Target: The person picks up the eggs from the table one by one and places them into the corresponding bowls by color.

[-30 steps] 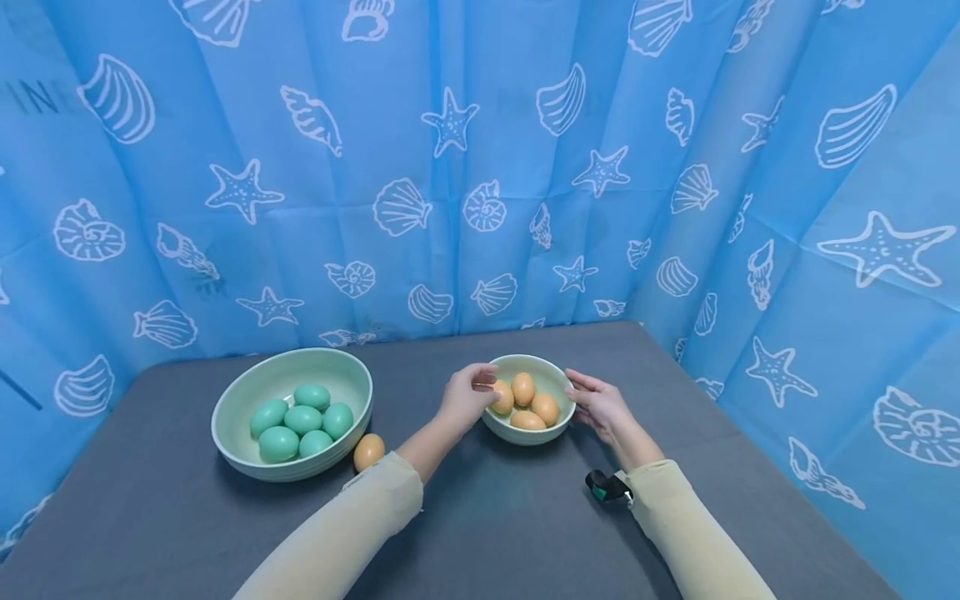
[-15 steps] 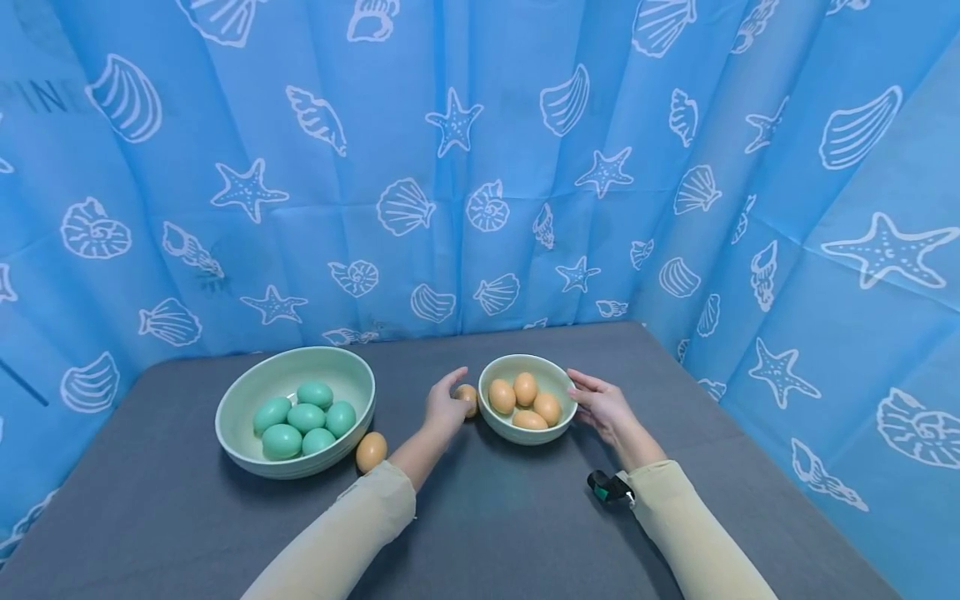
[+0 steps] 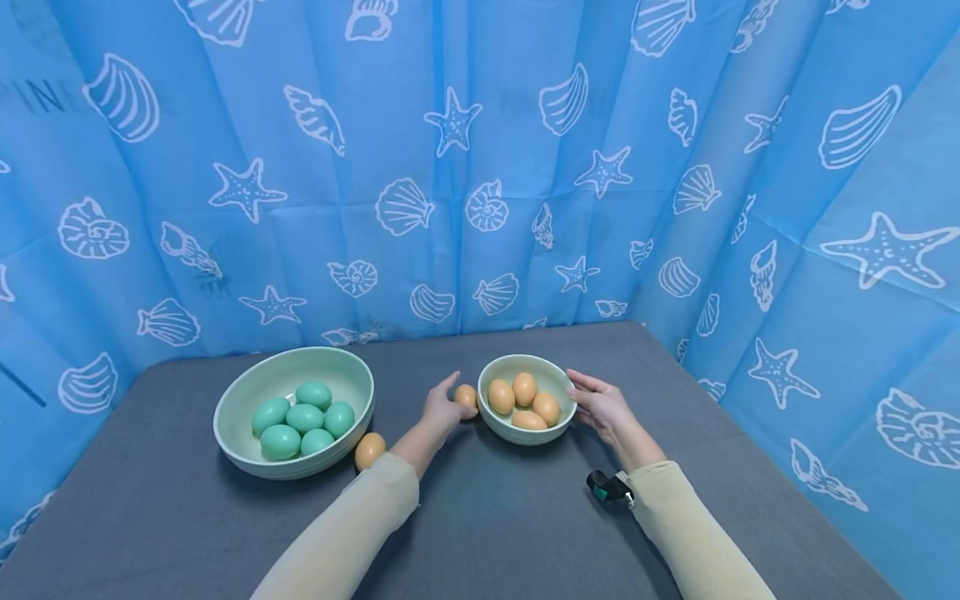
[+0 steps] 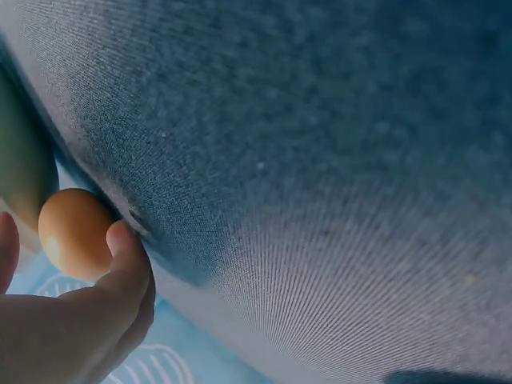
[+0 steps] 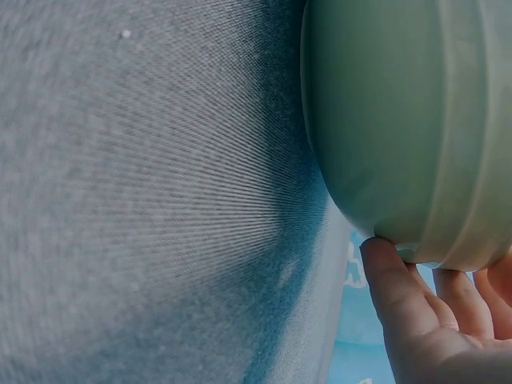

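An orange-brown egg (image 3: 465, 397) sits on the table against the left side of a small pale-green bowl (image 3: 526, 433). My left hand (image 3: 441, 410) is beside that egg. In the left wrist view one fingertip touches the egg (image 4: 76, 232), while another finger stands apart from it. Several similar eggs (image 3: 525, 388) lie inside the small bowl. My right hand (image 3: 606, 410) rests its fingertips against the bowl's right side. The right wrist view shows these fingers (image 5: 388, 276) fairly straight, touching the outer wall of the bowl (image 5: 384, 120).
A larger pale-green bowl (image 3: 247, 454) holding several green eggs (image 3: 303, 418) stands at the left. Another orange-brown egg (image 3: 370, 451) lies by its right side, close to my left sleeve. A black strap (image 3: 609, 487) hangs at my right cuff. A blue shell-print curtain (image 3: 450, 250) borders the grey table.
My left hand took an egg out of the small bowl and set it on the table at the bowl's left side, then loosened its fingers. The right hand stayed at the bowl.
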Action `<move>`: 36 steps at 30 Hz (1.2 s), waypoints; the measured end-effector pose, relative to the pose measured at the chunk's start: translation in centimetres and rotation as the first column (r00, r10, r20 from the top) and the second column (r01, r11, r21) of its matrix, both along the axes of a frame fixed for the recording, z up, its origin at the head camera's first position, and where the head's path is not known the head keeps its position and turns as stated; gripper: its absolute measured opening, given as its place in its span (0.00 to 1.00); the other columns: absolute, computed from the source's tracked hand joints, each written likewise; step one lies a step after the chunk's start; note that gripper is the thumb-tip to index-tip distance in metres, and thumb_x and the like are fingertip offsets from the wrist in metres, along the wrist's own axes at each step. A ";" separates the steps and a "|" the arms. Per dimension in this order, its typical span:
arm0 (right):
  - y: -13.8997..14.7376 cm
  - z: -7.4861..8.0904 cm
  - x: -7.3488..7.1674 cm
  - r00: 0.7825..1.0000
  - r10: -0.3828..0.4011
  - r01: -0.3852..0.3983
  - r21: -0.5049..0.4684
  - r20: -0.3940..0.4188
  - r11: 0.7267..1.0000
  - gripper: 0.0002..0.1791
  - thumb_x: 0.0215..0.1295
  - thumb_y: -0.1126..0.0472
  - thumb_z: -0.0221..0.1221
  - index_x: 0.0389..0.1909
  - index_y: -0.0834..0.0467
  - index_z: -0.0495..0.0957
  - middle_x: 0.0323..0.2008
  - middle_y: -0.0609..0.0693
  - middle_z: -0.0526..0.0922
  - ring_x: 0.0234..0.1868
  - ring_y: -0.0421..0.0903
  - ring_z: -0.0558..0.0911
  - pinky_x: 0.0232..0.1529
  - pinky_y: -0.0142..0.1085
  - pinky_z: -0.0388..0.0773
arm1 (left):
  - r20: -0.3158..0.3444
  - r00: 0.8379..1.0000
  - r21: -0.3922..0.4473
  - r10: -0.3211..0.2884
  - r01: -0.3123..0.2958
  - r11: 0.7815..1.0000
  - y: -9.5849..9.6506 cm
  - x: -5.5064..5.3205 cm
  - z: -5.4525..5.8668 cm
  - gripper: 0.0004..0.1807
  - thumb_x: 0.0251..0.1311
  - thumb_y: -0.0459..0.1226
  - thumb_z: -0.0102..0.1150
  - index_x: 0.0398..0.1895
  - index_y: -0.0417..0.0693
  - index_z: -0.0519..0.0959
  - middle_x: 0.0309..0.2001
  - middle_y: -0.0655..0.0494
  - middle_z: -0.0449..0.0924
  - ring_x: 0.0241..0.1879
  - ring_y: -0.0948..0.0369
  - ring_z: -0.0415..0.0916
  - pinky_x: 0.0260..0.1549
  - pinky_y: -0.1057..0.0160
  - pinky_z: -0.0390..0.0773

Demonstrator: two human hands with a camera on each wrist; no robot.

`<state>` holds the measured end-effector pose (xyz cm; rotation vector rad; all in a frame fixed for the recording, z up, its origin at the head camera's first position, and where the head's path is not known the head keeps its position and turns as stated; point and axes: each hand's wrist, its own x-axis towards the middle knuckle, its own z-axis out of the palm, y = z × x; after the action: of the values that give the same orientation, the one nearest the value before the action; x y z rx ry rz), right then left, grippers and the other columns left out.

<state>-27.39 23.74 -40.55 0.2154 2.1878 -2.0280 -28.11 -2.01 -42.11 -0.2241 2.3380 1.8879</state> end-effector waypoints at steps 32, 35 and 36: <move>0.0 -0.1 0.0 1.000 -0.002 0.002 0.002 0.013 1.000 0.30 0.76 0.69 0.50 0.76 0.64 0.57 0.74 0.65 0.58 0.72 0.61 0.63 0.69 0.52 0.69 | 0.006 0.998 -0.095 0.056 -0.056 0.994 0.2 -0.6 -0.7 0.38 0.49 0.21 0.72 0.67 0.45 0.75 0.65 0.42 0.75 0.55 0.46 0.77 0.32 0.60 0.84; 0.0 -0.1 -0.1 1.000 -0.002 0.002 -0.004 0.012 1.000 0.30 0.76 0.69 0.50 0.76 0.64 0.56 0.74 0.65 0.57 0.73 0.62 0.62 0.70 0.55 0.66 | 0.025 0.997 -0.063 0.074 -0.072 0.995 0.2 -0.5 -0.5 0.38 0.49 0.20 0.71 0.67 0.45 0.76 0.66 0.41 0.74 0.52 0.46 0.78 0.26 0.64 0.81; 0.0 -0.1 0.0 1.000 -0.003 0.003 -0.005 0.013 1.000 0.30 0.76 0.69 0.50 0.76 0.64 0.56 0.74 0.65 0.57 0.73 0.62 0.62 0.70 0.55 0.66 | 0.030 0.996 -0.055 0.079 -0.077 0.996 0.2 -0.4 -0.5 0.38 0.50 0.20 0.71 0.67 0.45 0.75 0.67 0.41 0.74 0.51 0.47 0.79 0.25 0.65 0.80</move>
<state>-27.43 23.74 -40.61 0.2307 2.1756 -2.0271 -28.54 -1.80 -42.59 -0.3534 2.3945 1.8416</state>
